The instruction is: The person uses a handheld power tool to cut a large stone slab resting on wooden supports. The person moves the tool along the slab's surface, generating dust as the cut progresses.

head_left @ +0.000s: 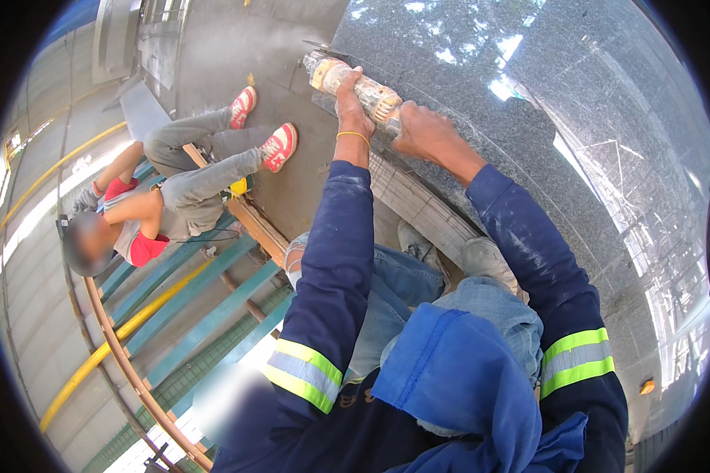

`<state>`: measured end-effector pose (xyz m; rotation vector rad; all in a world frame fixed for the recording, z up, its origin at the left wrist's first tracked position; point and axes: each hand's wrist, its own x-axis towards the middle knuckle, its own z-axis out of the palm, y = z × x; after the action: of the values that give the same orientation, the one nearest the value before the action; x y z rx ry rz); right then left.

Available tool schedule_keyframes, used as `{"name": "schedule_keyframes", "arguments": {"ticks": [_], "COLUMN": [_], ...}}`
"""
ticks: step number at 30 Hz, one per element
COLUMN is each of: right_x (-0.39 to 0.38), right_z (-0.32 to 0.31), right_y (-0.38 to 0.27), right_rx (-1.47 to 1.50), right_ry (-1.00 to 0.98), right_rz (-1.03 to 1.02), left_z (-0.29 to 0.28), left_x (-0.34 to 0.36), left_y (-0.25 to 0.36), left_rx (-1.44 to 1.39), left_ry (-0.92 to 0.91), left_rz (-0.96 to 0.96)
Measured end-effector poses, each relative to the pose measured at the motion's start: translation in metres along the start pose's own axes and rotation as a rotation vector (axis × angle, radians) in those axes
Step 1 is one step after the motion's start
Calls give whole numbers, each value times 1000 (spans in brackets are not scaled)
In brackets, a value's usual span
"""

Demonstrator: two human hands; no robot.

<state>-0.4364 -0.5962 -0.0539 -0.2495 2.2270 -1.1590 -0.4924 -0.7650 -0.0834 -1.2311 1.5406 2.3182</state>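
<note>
A dust-coated angle grinder (376, 101) with an orange and white body is in both my hands, in front of me. My left hand (351, 106), with a yellow band at the wrist, wraps round its front part. My right hand (431, 135) is closed round its rear end. The thin disc (326, 48) is at the edge of a dark, polished, speckled stone slab (426, 59); whether it touches the stone I cannot tell. Pale dust (244, 41) blows leftward from the disc.
To the left, a person in grey trousers (193, 193) and red and white shoes sits on a bench of blue-green slats (189, 284). A yellow pipe (106, 347) runs by it. The large slab spreads on my right, with a long lighter block (418, 203) below its edge.
</note>
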Motion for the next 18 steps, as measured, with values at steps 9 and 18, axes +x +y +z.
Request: {"name": "schedule_keyframes", "arguments": {"ticks": [9,18], "right_x": [10,8], "right_z": [4,6], "right_y": [-1,1], "right_rx": [30,19], "right_ry": [37,17], "right_rz": [-51,-21], "left_z": [-6,1], "left_x": [16,3], "left_y": [5,2], "left_rx": [5,17], "left_ry": [-14,30], "left_rz": [-44,-18]}}
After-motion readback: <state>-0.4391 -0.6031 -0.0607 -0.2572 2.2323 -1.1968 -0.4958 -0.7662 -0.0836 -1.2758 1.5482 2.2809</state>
